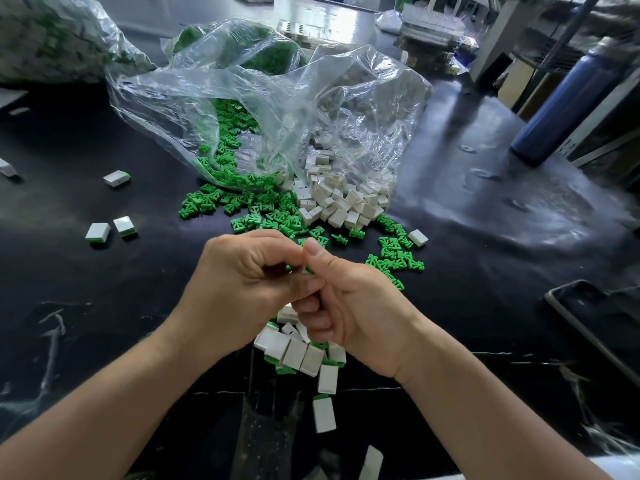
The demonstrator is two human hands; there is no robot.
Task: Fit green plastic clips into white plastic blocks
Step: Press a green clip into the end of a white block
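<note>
My left hand [242, 282] and right hand [353, 306], fingers curled, pinch a small green plastic clip [309, 270], mostly hidden. Seems light, stiff, slippery; hold by flat sides.

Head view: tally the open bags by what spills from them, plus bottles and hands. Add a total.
Clip bag: 1
Block bag: 1
Bottle: 1
Hands: 2, left hand and right hand
Total: 5
</note>
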